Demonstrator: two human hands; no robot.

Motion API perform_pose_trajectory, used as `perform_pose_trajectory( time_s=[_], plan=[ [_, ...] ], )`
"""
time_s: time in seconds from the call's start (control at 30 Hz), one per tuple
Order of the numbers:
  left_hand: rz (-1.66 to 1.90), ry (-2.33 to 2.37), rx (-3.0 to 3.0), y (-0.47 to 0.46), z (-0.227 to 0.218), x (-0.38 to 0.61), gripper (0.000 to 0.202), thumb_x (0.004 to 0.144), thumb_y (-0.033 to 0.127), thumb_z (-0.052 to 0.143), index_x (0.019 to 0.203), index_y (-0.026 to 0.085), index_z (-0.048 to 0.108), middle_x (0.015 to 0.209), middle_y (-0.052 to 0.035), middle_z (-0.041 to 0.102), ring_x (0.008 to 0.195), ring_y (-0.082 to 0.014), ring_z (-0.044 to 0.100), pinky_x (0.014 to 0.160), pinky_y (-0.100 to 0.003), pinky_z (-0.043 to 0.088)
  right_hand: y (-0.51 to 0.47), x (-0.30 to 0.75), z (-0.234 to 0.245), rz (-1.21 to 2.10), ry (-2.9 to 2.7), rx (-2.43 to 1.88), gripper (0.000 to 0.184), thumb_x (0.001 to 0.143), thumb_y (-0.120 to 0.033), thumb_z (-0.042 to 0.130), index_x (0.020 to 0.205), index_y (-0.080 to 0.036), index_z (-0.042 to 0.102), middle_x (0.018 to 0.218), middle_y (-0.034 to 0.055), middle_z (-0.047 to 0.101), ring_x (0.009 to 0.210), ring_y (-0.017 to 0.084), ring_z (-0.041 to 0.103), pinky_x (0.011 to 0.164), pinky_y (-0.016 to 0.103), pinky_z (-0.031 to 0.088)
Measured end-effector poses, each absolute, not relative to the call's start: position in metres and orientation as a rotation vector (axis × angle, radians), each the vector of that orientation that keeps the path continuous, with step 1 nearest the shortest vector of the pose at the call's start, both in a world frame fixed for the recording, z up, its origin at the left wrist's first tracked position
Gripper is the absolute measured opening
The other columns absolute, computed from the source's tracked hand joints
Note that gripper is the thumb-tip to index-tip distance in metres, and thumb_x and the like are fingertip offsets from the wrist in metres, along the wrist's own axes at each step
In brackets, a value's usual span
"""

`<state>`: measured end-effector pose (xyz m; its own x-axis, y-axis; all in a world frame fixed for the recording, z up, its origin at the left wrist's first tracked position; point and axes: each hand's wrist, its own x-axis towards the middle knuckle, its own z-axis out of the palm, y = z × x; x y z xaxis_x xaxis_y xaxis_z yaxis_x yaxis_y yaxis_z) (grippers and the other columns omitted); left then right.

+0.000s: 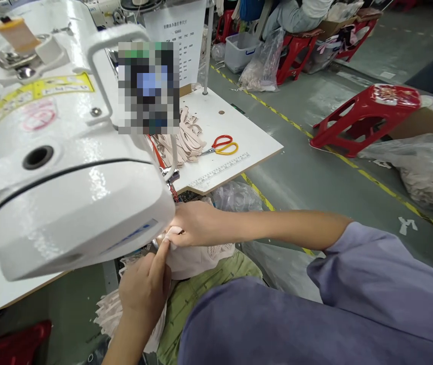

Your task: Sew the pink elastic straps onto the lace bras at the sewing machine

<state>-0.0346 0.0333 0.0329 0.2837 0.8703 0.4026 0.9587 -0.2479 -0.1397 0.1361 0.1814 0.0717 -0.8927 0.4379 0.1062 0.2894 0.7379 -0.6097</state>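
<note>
A white sewing machine [83, 213] fills the left side, its head covering the needle area. Pale pink fabric [193, 261] hangs from beside the machine down over my lap. My right hand [197, 223] is closed, pinching a fold of that fabric close to the machine head; part of its fingers are behind the head. Just below it, my left hand [146, 281] has its index finger pressed along the same fold while the other fingers curl in. The two hands nearly touch at the fold.
On the white tabletop [256, 137] lie scissors [222, 147] with red and yellow handles, a pile of pale strips [186, 139] and a printed ruler scale [220, 170]. Red stools [371, 116] and plastic bags [429, 167] stand on the floor to the right. A person sits farther back.
</note>
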Motion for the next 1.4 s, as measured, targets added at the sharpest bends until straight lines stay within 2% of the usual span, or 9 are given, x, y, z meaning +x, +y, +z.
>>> perform_pose_trajectory(
  time_s=[0.1,0.2,0.37,0.47,0.63,0.7,0.83,0.93,1.4],
  plan=[
    [-0.245,-1.796,-2.191,0.033,0.039,-0.025,0.033,0.094,0.015,0.042,0.124,0.017,0.055,0.059,0.0040,0.054,0.047,-0.0172,0.047,0.047,-0.033,0.020,0.168,0.146,0.050,0.548,-2.505,-0.534,0.024,0.094,-0.033,0.055,0.109,-0.019,0.067,0.119,0.0125,0.059,0.110,0.025,0.053,0.091,0.038,0.045],
    [-0.242,-1.849,-2.217,0.033,0.044,-0.025,0.032,0.094,0.015,0.042,0.123,0.016,0.055,0.063,0.0037,0.060,0.050,-0.0162,0.053,0.047,-0.032,0.022,0.156,0.150,0.029,0.293,-2.335,-0.522,0.022,0.092,-0.030,0.059,0.111,-0.025,0.068,0.124,0.0106,0.053,0.124,0.027,0.044,0.106,0.046,0.039],
    [-0.271,-1.532,-2.354,0.039,0.041,-0.049,0.038,0.096,0.014,0.043,0.133,0.017,0.048,0.057,0.0062,0.054,0.051,-0.0152,0.053,0.050,-0.032,0.027,0.150,0.147,0.018,0.264,-2.296,-0.526,0.018,0.092,-0.022,0.057,0.106,-0.025,0.068,0.098,0.0050,0.061,0.093,0.019,0.054,0.087,0.035,0.047],
    [-0.244,-1.440,-2.350,0.044,0.039,-0.055,0.036,0.095,0.014,0.044,0.130,0.018,0.050,0.055,0.0067,0.052,0.050,-0.0151,0.052,0.051,-0.032,0.027,0.146,0.150,0.012,0.605,-2.274,-0.579,0.021,0.096,-0.028,0.053,0.115,-0.023,0.061,0.098,0.0046,0.062,0.088,0.016,0.058,0.077,0.030,0.049],
    [-0.221,-1.562,-2.273,0.043,0.041,-0.038,0.030,0.095,0.014,0.042,0.123,0.016,0.052,0.054,0.0068,0.053,0.048,-0.0150,0.053,0.049,-0.033,0.027,0.131,0.155,-0.011,1.190,-2.022,-0.800,0.054,0.093,-0.040,0.060,0.137,-0.021,0.037,0.114,0.0090,0.059,0.079,0.014,0.062,0.068,0.028,0.053],
    [-0.219,-1.616,-2.245,0.040,0.041,-0.029,0.030,0.095,0.016,0.042,0.123,0.014,0.052,0.055,0.0063,0.054,0.048,-0.0149,0.053,0.048,-0.033,0.027,0.130,0.154,-0.011,1.157,-2.037,-0.787,0.048,0.092,-0.035,0.059,0.136,-0.023,0.043,0.126,0.0117,0.055,0.083,0.015,0.063,0.070,0.030,0.055],
    [-0.212,-1.689,-2.189,0.038,0.044,-0.015,0.030,0.096,0.016,0.041,0.124,0.010,0.052,0.054,0.0051,0.054,0.047,-0.0143,0.053,0.047,-0.032,0.027,0.146,0.149,0.006,1.016,-2.121,-0.685,0.040,0.090,-0.022,0.054,0.130,-0.022,0.059,0.140,0.0124,0.051,0.123,0.023,0.055,0.100,0.039,0.050],
    [-0.173,-1.744,-2.141,0.040,0.047,-0.008,0.033,0.096,0.018,0.044,0.126,0.008,0.052,0.054,0.0038,0.053,0.046,-0.0147,0.053,0.046,-0.030,0.028,0.166,0.146,0.019,1.068,-2.146,-0.609,0.037,0.088,-0.018,0.052,0.122,-0.018,0.066,0.138,0.0124,0.055,0.127,0.022,0.054,0.108,0.039,0.044],
    [-0.129,-1.892,-1.976,0.050,0.052,0.001,0.027,0.092,0.018,0.050,0.117,0.013,0.059,0.047,0.0033,0.049,0.039,-0.0163,0.045,0.045,-0.031,0.020,0.210,0.128,0.041,1.229,-2.311,-0.540,0.022,0.075,-0.012,0.061,0.091,-0.021,0.074,0.113,0.0043,0.068,0.108,0.022,0.061,0.091,0.031,0.049]
  ],
)
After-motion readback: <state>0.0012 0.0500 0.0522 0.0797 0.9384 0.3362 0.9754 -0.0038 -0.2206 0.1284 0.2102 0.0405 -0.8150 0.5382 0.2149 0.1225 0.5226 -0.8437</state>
